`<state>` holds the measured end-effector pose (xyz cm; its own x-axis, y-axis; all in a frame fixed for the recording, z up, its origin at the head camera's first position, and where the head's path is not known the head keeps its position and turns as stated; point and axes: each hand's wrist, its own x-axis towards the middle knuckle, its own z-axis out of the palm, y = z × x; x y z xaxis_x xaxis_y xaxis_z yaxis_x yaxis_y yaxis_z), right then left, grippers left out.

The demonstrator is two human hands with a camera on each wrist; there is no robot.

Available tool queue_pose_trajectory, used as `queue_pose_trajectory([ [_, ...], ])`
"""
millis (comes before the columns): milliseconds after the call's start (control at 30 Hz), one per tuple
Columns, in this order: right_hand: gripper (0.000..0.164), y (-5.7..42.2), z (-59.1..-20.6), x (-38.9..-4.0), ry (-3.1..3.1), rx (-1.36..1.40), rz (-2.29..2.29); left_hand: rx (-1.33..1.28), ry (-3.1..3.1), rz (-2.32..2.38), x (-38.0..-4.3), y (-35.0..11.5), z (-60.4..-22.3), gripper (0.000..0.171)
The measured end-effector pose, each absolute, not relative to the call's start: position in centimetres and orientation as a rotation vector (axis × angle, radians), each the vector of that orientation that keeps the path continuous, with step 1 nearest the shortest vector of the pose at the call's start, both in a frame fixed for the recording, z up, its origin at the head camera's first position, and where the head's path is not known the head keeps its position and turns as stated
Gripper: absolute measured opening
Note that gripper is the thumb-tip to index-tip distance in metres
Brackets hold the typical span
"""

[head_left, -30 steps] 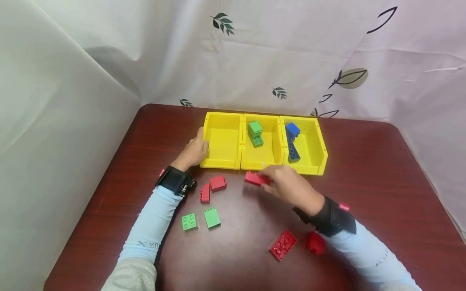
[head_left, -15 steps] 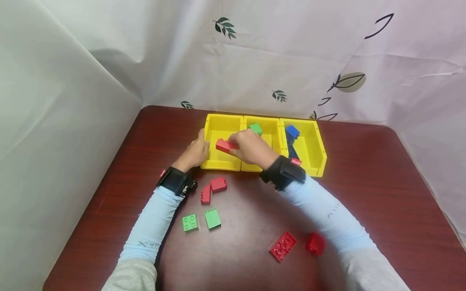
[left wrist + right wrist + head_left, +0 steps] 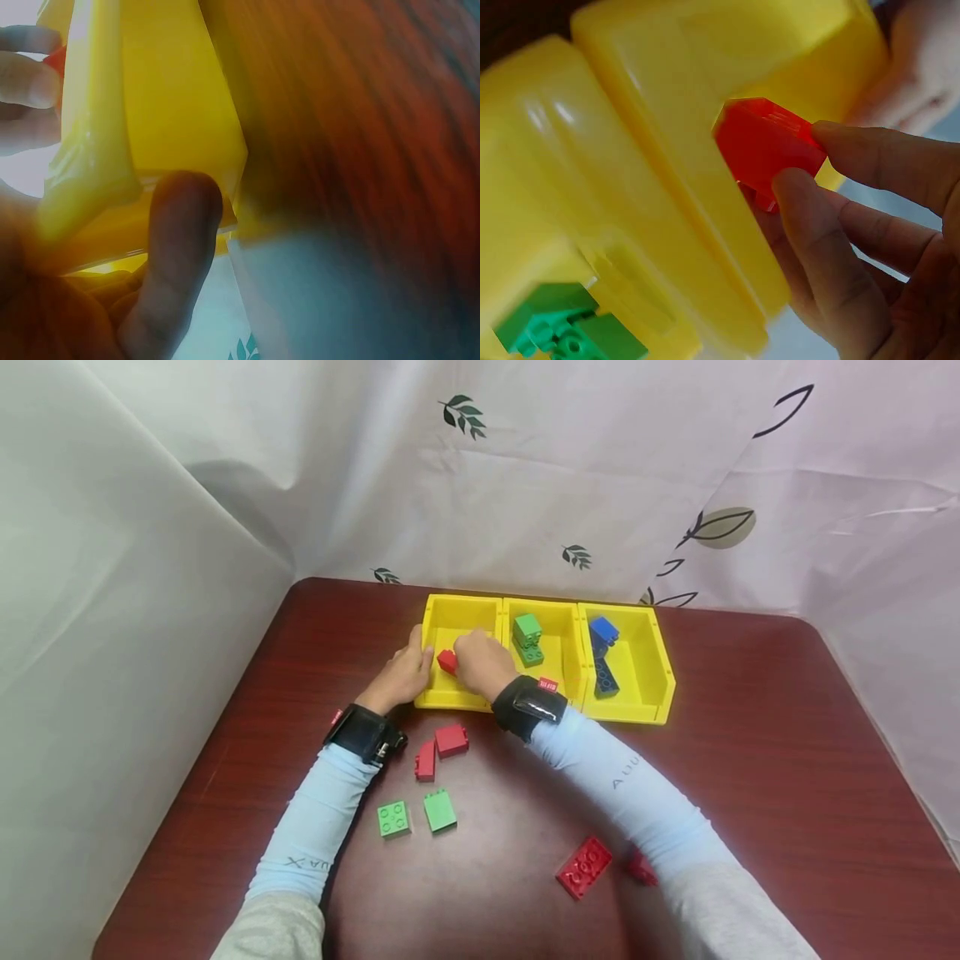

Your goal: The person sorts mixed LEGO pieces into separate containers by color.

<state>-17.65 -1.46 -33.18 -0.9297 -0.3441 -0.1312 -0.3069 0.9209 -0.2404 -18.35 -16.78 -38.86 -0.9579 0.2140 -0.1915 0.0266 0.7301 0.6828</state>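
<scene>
My left hand (image 3: 401, 675) grips the side wall of the left yellow bin (image 3: 459, 610), with thumb and fingers on either side of it. Over that same bin, my right hand (image 3: 483, 662) pinches a red toy brick (image 3: 447, 662) between thumb and fingertips. The right wrist view shows the red brick (image 3: 761, 146) tilted near the bin's wall. Whether it touches the bin floor I cannot tell. Two more red bricks, one straight (image 3: 452, 740) and one curved (image 3: 425, 762), lie on the table just in front of the left bin.
Green bricks (image 3: 528, 630) sit in the middle bin (image 3: 555, 672), blue bricks (image 3: 604, 632) in the right bin (image 3: 637, 672). Nearer lie two green bricks (image 3: 439, 811), an upturned red brick (image 3: 584, 867), and another red brick (image 3: 643, 867) partly behind my right sleeve. A curtain hangs behind the table.
My right hand has carried the red brick leftward from in front of the middle bin, then down into the left bin. My left hand has stayed at the bin's side.
</scene>
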Motion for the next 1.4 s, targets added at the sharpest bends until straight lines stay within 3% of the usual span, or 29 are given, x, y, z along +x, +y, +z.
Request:
queue_pose_trajectory([
  [333, 0.015, -2.2, -35.1, -17.9, 2.877, -0.518, -0.284, 0.179, 2.680, 1.044, -18.3, -16.8, -39.0, 0.053],
  [1033, 0.012, -1.8, -35.5, -17.8, 2.874, -0.539, -0.301, 0.182, 2.671, 1.058, -18.2, -16.6, -39.1, 0.051],
  [1400, 0.032, 0.6, -32.7, -15.9, 2.868, -0.618, -0.475, 0.157, 2.674, 1.044, -18.4, -16.6, -38.9, 0.055],
])
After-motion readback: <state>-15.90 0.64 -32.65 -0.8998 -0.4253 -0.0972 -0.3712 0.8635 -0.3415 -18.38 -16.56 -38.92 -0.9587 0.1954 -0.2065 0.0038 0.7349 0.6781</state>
